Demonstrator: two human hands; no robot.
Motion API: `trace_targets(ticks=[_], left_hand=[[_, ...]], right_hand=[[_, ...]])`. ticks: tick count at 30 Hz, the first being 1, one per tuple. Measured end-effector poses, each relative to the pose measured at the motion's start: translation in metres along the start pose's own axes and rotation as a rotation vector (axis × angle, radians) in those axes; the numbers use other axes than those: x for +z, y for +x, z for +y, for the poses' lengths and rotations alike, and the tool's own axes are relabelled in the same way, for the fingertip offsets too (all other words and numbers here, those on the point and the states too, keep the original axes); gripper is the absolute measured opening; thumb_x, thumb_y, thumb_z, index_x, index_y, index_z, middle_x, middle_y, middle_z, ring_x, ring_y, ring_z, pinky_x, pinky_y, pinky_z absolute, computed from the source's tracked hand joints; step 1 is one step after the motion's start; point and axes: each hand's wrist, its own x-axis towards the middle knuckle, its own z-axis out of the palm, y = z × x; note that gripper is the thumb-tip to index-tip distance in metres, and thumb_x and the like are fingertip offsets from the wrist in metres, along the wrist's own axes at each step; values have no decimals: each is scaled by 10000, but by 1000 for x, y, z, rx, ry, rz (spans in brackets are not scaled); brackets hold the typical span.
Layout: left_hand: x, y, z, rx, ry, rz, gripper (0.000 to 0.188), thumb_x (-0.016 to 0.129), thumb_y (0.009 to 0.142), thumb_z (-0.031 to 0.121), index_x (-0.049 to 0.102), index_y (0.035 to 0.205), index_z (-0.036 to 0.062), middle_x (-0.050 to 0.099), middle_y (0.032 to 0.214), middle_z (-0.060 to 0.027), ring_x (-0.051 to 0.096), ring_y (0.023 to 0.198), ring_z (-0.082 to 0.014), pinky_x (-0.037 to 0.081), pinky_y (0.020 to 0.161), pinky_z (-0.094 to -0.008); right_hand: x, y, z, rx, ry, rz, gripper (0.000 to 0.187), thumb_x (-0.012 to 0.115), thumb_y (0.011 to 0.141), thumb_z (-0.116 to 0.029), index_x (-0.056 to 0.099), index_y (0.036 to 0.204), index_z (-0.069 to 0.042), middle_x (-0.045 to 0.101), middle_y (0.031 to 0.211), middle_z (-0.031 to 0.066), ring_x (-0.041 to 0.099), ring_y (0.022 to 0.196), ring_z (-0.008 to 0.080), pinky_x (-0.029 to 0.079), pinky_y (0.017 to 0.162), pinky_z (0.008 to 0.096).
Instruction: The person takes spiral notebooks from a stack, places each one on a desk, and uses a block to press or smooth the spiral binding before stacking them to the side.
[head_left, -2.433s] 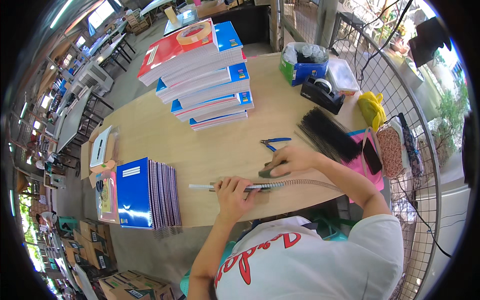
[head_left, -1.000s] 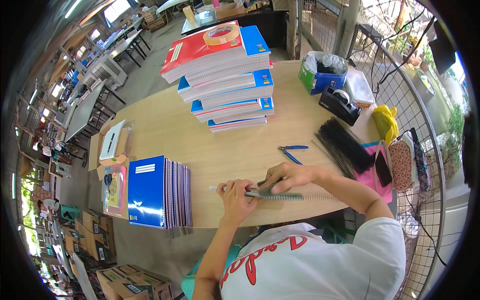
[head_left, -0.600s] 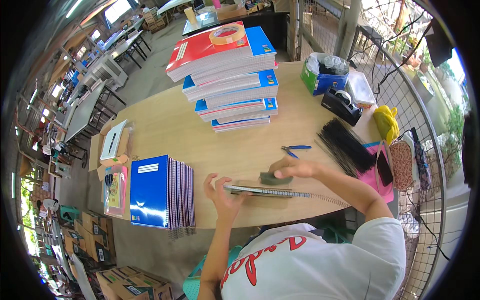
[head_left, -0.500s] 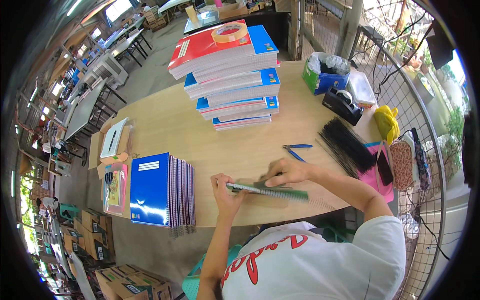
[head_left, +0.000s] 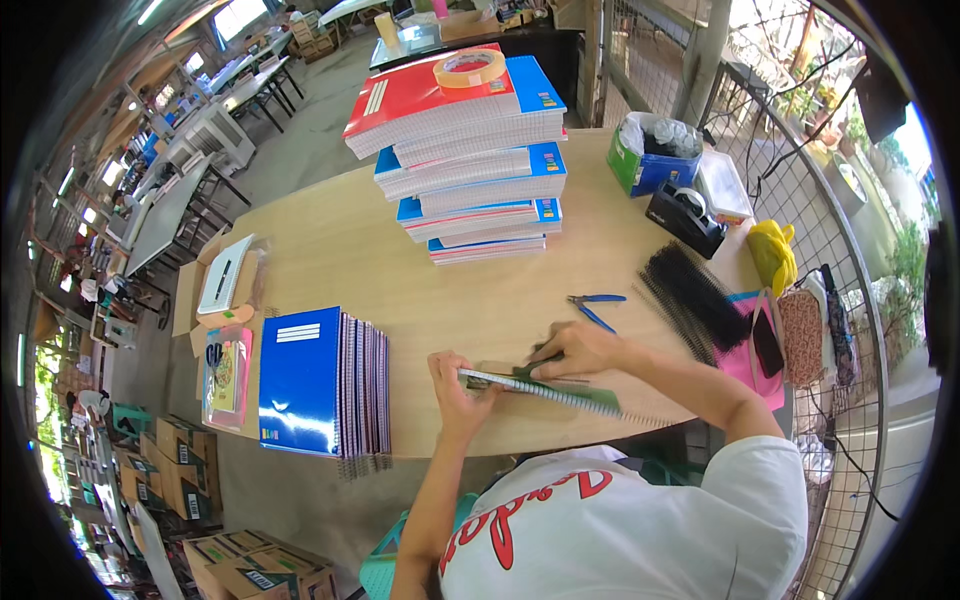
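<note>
My left hand [head_left: 460, 395] is closed around the left end of a spiral notebook [head_left: 565, 398], held nearly edge-on above the table's near side. Green cover shows on it, and a dark wire coil [head_left: 640, 419] runs past its right end. My right hand [head_left: 580, 350] has its fingers curled and pinched at the notebook's dark green part, near the middle; the fingertips are partly hidden. Blue-handled pliers [head_left: 597, 308] lie open just beyond my right hand. To the right rests a pile of black wire coils [head_left: 692, 295].
Blue spiral notebooks [head_left: 300, 380] stand stacked at the left front. A tall stack of red and blue notebooks [head_left: 430, 100] rises at the back, a tape roll [head_left: 470, 68] on top. A tape dispenser [head_left: 686, 218], a box [head_left: 652, 160] and a yellow bag [head_left: 772, 256] line the right side.
The notebook has tilted, its right end now lower and nearer to me. My right hand has shifted slightly right and stays on the notebook; my left hand keeps its grip.
</note>
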Motion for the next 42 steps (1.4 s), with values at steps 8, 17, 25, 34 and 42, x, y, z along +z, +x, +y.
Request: trace_targets(ticks=[8,17,25,34,42], left_hand=[[-4,-1,-7,42,-34,-15,700,976,546,230,447,973,63,395,926,-79,417,838,-248,384,736,-365],[-4,-4,-12,-91,-97,-33,754,984,543,234,427,1017,50,391,944,-91,419,839,-243,405,731,-357],[-3,-5,-14,-95,-138,-36,742,962,583,184,403,1054,54,385,941,-81,410,823,-226,413,728,-354],[1,-10,-27,-122,-184,-22,822,962,641,214,341,1168,97,395,1016,-70,411,859,-170,418,766,-333],[-17,-8,-48,-383,-779,-161,282,691,824,-145,556,995,34,558,961,-52,561,901,-133,475,835,-260]], right_hand=[[-9,11,-24,205,-253,-89,539,631,906,-549,729,1224,-125,694,1061,164,635,961,316,502,859,398],[2,22,-21,144,279,19,534,586,929,-533,752,1133,-68,671,1023,233,646,1002,376,498,892,433],[2,20,-34,86,572,77,444,627,939,-449,775,950,-30,675,1000,234,636,959,332,506,858,421],[3,41,-36,61,192,43,426,638,923,-462,778,1024,-73,714,975,181,643,946,325,510,862,425],[18,47,-22,59,-99,55,448,659,892,-501,760,1161,-158,709,971,172,643,915,330,508,867,424]])
